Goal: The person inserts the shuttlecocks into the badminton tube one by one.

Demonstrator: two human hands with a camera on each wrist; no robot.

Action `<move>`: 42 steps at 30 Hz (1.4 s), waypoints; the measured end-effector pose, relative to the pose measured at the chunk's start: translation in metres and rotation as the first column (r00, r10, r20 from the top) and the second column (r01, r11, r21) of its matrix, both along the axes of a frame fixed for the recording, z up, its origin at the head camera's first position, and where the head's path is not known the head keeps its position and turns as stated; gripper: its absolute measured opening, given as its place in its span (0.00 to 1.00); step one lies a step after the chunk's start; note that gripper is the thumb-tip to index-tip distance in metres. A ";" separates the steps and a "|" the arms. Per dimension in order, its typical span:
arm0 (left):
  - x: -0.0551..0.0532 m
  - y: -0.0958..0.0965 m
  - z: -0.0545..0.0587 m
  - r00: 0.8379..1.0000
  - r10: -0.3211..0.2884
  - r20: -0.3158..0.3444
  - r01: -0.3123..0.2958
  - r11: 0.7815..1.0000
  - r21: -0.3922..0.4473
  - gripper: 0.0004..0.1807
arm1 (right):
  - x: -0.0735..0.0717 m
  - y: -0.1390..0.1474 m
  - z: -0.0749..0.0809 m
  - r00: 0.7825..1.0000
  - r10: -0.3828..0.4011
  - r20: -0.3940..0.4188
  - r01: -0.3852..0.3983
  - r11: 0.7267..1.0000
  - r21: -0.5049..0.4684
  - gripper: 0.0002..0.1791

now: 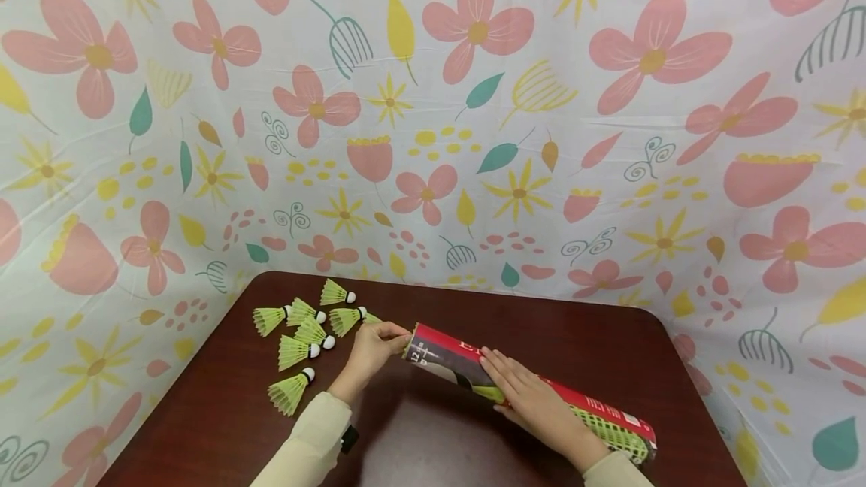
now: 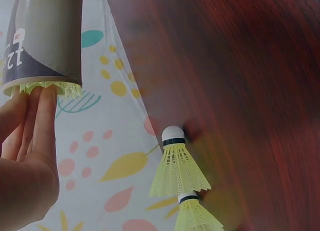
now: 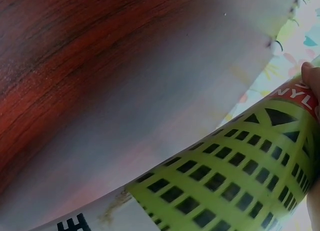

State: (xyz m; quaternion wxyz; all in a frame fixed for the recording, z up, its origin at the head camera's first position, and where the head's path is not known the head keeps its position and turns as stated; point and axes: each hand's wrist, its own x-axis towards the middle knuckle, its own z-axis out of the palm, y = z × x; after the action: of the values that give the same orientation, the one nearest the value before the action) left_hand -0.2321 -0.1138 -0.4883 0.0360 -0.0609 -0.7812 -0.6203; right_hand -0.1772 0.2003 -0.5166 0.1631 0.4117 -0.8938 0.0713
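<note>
Bracing the long tube (image 1: pixel 453 358) with my right hand (image 1: pixel 534 400), I grasp it around its middle, palm over the top and thumb on the near side. It slants across in front of me, its mouth toward my left and farther from me, its other end toward my right and nearer. My left hand (image 1: pixel 373 350) is right at that mouth, fingers nearly straight, their tips against the yellow skirt (image 2: pixel 70 89) of a shuttlecock inside (only the jagged rim shows). Whether those fingers pinch it or merely touch it, I cannot tell. The loose shuttlecocks (image 1: pixel 295 352) lie on the brown table (image 1: pixel 541 314) to the left of the tube, the closest partly hidden behind my left hand.
</note>
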 end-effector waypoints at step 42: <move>0.062 -0.130 0.007 0.926 0.331 0.179 -0.354 0.928 0.115 0.17 | -0.001 0.008 -0.005 0.999 -0.038 0.007 0.038 0.999 -0.010 0.59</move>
State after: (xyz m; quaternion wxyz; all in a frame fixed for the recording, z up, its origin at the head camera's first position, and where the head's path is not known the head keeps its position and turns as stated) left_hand -0.1698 -0.2441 -0.4817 0.0870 0.1283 -0.7330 -0.6623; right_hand -0.1779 0.2082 -0.5217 0.1633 0.3934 -0.9017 0.0739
